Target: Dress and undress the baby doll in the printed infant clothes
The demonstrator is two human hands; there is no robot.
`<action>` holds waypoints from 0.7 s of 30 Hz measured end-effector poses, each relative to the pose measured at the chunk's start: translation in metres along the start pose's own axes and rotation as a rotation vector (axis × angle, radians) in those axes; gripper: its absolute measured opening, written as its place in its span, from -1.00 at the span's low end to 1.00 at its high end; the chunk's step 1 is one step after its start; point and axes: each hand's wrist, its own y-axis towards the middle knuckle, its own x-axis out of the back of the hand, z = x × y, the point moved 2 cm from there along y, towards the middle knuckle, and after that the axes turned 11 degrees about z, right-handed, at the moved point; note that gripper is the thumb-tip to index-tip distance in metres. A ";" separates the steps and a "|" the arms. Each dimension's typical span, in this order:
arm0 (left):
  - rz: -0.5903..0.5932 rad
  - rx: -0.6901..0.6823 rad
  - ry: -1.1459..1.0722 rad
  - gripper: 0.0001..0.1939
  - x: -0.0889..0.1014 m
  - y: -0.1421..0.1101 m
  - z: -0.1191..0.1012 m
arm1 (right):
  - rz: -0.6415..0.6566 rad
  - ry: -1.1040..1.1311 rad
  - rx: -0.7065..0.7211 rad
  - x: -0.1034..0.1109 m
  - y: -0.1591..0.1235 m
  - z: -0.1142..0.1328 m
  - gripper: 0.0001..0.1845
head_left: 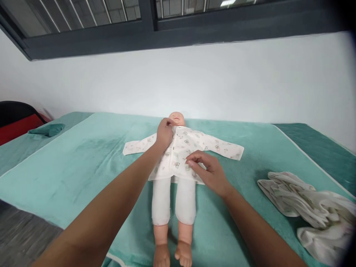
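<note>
A baby doll (176,118) lies on its back, head toward the wall, legs toward me. It wears a white long-sleeved shirt (182,145) with small printed figures, the sleeves spread out to both sides. White cloth covers the doll's upper legs (185,202); its lower legs and feet are bare. My left hand (165,132) is closed in a pinch at the shirt's collar, by the doll's neck; the hand hides part of that area. Over the shirt's lower right front, my right hand (208,171) has bent fingers, thumb and index tips close together, with nothing visible in them.
Green sheeting (83,159) covers the table. A crumpled pale cloth (308,204) lies at the right. A small green bundle (46,129) and a red and black object (19,120) are at the far left. Behind the table rises a white wall (222,81) below a dark window frame (97,40).
</note>
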 end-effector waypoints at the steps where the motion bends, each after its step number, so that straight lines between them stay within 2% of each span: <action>1: 0.005 0.011 -0.020 -0.78 0.001 -0.002 0.000 | -0.016 -0.025 -0.007 0.001 0.001 -0.003 -0.87; 4: 0.058 -0.006 -0.057 -0.74 0.008 -0.016 -0.003 | -0.080 -0.085 -0.029 0.001 0.002 -0.014 -0.83; 6: 0.155 -0.043 -0.098 -0.72 0.012 -0.032 -0.008 | -0.162 -0.087 -0.079 0.001 0.003 -0.025 -0.83; 8: 0.272 -0.070 -0.154 -0.69 0.017 -0.048 -0.009 | -0.240 -0.069 -0.179 0.003 0.003 -0.040 -0.82; 10: 0.333 -0.081 -0.219 -0.65 0.023 -0.061 -0.004 | -0.267 -0.085 -0.306 0.008 0.004 -0.056 -0.78; 12: 0.293 -0.090 -0.253 -0.62 0.030 -0.071 0.010 | -0.260 -0.167 -0.414 0.015 0.005 -0.070 -0.77; 14: 0.186 -0.094 -0.205 -0.63 0.038 -0.081 0.032 | -0.266 -0.293 -0.483 0.024 0.005 -0.082 -0.80; 16: 0.105 -0.084 -0.092 -0.62 0.048 -0.091 0.059 | -0.298 -0.430 -0.492 0.034 0.004 -0.091 -0.83; 19: 0.140 -0.101 0.066 -0.60 0.062 -0.107 0.096 | -0.345 -0.555 -0.449 0.044 0.002 -0.101 -0.85; 21: 0.091 -0.062 0.151 -0.62 0.072 -0.115 0.114 | -0.367 -0.547 -0.438 0.047 0.001 -0.104 -0.84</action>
